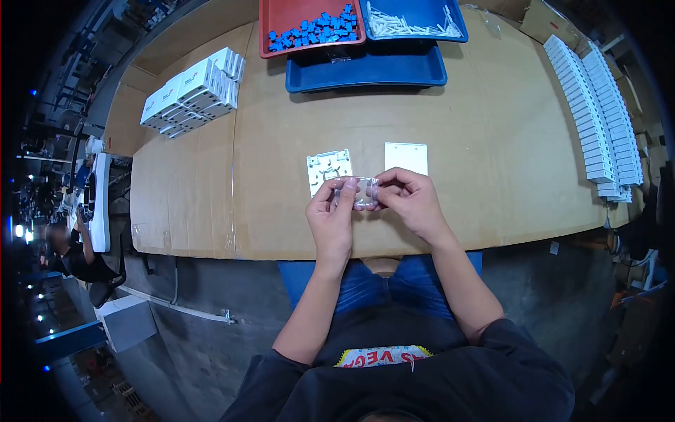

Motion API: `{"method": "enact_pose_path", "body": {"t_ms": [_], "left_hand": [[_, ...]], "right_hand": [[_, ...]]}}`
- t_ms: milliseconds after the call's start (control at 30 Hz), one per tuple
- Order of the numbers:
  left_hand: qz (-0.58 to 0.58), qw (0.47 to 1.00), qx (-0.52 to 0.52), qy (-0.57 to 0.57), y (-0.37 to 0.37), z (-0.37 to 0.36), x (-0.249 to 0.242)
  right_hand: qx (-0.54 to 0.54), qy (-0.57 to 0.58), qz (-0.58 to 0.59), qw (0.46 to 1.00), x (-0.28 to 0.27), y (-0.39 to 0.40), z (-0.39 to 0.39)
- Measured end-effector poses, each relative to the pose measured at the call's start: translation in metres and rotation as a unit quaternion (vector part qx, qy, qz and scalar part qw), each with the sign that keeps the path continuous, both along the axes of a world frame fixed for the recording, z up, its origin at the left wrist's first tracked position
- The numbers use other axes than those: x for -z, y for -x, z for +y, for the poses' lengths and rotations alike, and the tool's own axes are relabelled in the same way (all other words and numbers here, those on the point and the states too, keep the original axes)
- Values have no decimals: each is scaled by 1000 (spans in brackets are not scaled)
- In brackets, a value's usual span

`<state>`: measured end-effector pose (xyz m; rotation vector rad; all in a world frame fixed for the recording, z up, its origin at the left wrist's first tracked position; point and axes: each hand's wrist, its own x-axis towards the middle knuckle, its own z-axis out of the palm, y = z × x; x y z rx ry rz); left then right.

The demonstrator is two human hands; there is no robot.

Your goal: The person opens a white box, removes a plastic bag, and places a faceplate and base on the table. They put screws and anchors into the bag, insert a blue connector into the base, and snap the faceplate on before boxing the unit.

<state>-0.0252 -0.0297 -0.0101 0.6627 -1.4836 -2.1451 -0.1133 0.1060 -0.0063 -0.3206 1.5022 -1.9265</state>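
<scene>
A small clear plastic piece (365,193), perhaps a bag or a cover, is stretched between my two hands above the cardboard-covered table. My left hand (333,216) pinches its left end with the thumb on top. The right end sits between the thumb and fingers of my right hand (413,202). Just beyond my left hand lies a white molded plate (328,166) with raised clips and cutouts, partly covered by the fingers. Behind my right hand rests a flat, plain white panel (406,156), its near edge hidden.
At the back stand a red tray (265,32) of blue parts, a blue tray (415,36) of white sticks and another blue tray (365,74). White boxes (191,91) are stacked at left; long rows of white units (587,116) line the right. Another person (77,253) sits far left.
</scene>
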Motion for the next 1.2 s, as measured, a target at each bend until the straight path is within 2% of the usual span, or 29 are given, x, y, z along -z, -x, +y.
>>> {"method": "enact_pose_path", "body": {"t_ms": [100,200,267,333,400,667,767,867,967,1067,1200], "left_hand": [[-13,998,37,47,-4,-10,6],[-14,987,-11,160,-2,-13,-5],[13,913,4,408,1,-20,-26],[21,837,46,544,0,-26,-32],[14,803,116,585,-3,-29,-32],[1,811,129,571,-3,-29,-17],[-2,810,126,572,-3,-30,-19],[-5,817,116,565,-4,-31,-21],[9,822,112,558,-3,-32,-18],[10,844,142,518,-3,-26,-18],[30,875,184,447,-1,-18,-22]], "right_hand": [[22,25,-38,999,0,2,1],[29,29,-28,999,4,5,3],[27,15,-5,1000,3,5,4],[16,-8,34,999,1,4,6],[16,-22,64,998,1,2,5],[6,-100,119,988,1,1,6],[-6,-67,86,994,-4,3,9],[5,-67,183,981,-4,6,8],[-43,22,132,990,-1,8,10],[-103,51,58,992,4,10,15],[-151,22,92,984,11,12,20]]}}
